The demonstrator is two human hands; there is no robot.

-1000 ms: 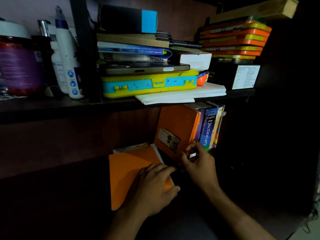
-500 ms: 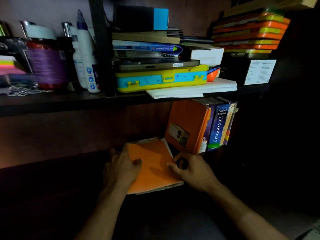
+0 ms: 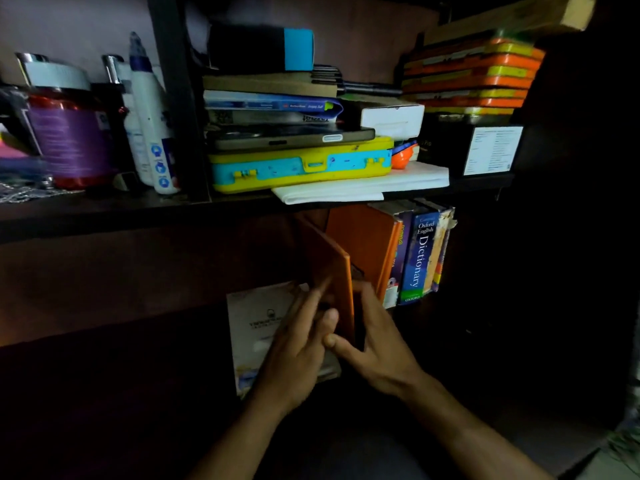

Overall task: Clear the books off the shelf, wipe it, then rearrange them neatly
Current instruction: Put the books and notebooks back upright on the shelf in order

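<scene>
On the dark lower shelf (image 3: 114, 375) a thin orange book (image 3: 334, 271) stands on edge between both hands. My left hand (image 3: 298, 355) presses flat against its left cover with straight fingers. My right hand (image 3: 377, 344) holds its right side, thumb across the near edge. To its right stands a row of upright books: a thick orange book (image 3: 363, 244), a purple-spined one and a blue Oxford English Dictionary (image 3: 420, 258). A white booklet (image 3: 258, 327) lies flat on the shelf under my left hand.
The upper shelf (image 3: 104, 209) carries a yellow and blue case (image 3: 301, 166), stacked notebooks, a folded white cloth (image 3: 363, 185), a black box (image 3: 471, 147), orange and yellow trays, bottles (image 3: 150, 123) and a purple jar (image 3: 69, 133). The lower shelf's left and right sides lie in darkness.
The orange book that lay flat on the shelf has been lifted upright beside the standing row, uncovering the white booklet beneath. Both hands moved up and closer together around it.
</scene>
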